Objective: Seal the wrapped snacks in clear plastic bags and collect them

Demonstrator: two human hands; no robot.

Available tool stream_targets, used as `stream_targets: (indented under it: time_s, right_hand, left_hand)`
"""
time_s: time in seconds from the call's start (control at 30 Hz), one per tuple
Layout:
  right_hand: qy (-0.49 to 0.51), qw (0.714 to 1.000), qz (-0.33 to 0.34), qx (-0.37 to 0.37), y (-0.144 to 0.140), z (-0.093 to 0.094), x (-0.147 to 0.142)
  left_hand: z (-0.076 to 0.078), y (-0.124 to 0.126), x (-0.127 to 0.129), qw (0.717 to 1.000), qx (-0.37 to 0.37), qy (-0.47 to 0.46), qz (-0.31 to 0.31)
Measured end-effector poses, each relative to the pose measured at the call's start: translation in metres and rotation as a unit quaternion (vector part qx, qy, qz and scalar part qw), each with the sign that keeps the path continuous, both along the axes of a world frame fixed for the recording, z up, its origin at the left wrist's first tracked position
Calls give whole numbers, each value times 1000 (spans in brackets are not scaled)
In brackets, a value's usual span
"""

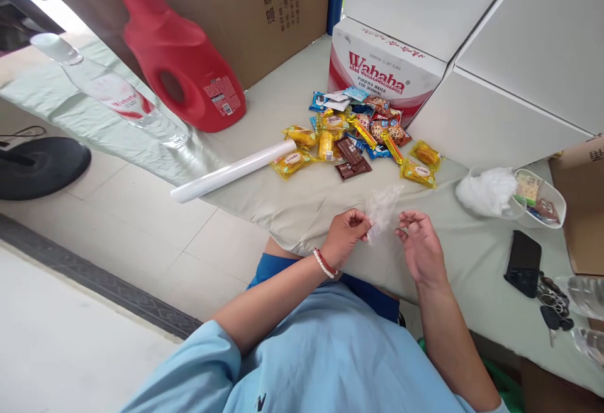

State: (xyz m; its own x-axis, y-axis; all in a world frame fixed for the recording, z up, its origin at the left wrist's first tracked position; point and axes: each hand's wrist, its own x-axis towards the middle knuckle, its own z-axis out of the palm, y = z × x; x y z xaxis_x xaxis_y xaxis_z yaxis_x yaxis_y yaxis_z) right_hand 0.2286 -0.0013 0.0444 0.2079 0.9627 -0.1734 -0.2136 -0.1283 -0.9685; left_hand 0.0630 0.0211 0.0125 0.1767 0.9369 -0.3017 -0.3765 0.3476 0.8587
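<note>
My left hand [346, 235] pinches the edge of a thin clear plastic bag [382, 206] just above the pale green tablecloth [283, 199]. A bead bracelet circles that wrist. To the right of the bag hovers my right hand [419, 246], its fingers curled and apart, close to the bag but not clearly gripping it. Beyond the hands lies a pile of wrapped snacks [358, 139]: yellow packets, brown chocolate bars, blue and cookie packets.
A white roll [233, 170] lies left of the snacks. A red detergent jug [182, 60] and a water bottle [113, 95] stand far left. A Wahaha carton [384, 70], white boxes, a bowl [542, 202] with a crumpled bag, a phone [523, 263] and keys [552, 303] sit right.
</note>
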Motion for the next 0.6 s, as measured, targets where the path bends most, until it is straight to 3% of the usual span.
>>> stream_targets:
  time_s: [0.07,0.17,0.37,0.47,0.6]
  right_hand:
    - [-90,995,35,-6,-9,-6,-6]
    - [-117,992,38,-11,-14,-15,-10]
    - [43,997,-62,-25,-5,-14,2]
    - [116,987,-89,-60,-2,-14,4]
    - [107,987,-93,-81,4,-17,10]
  left_hand:
    - [0,-1,3,1000,0,-25,-1]
    - [0,-3,1,998,-12,-57,-11]
    - [3,0,-24,1000,21,-5,2]
    - [5,1,-33,999,25,-41,-2]
    - [6,1,-40,993,-17,-115,-15]
